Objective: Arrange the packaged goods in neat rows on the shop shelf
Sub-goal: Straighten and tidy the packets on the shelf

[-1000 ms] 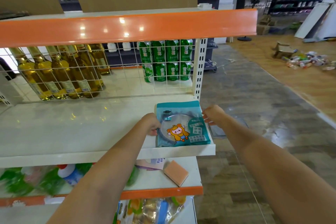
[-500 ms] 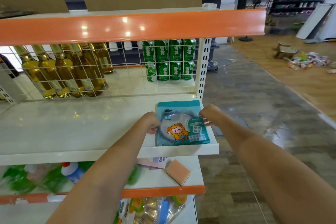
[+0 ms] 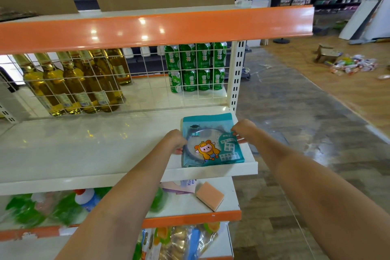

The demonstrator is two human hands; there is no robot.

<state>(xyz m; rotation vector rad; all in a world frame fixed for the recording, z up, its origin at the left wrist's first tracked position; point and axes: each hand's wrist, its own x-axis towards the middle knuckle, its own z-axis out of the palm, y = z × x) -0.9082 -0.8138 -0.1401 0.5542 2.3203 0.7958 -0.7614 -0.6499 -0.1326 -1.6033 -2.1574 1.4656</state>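
Fingers of both hands are curling onto the side edges of a flat teal packet (image 3: 211,139) — the left hand (image 3: 176,141) is pinching its left edge, the right hand (image 3: 241,130) is gripping its right edge near the top. The packet is lying face up at the right end of the white shelf (image 3: 84,150), its lower edge sitting close to the raised front lip. Its wrapper is looking glossy and smooth, with a round clear window and a cartoon figure in orange printed over it.

Behind a white wire grid (image 3: 88,82), tall glass bottles (image 3: 69,82) of yellow liquid are standing to the left, and green cans (image 3: 196,65) are stacked in two tiers to the right. An orange strip (image 3: 147,29), shiny with reflected lights, is running along the shelf above. On the shelf below, a peach-coloured rectangular sponge (image 3: 210,195) is lying flat — soft-looking, with squared corners — beside blurred green bottles (image 3: 27,209). Loose packaged goods (image 3: 354,65) are lying scattered on the wooden floor far to the right.
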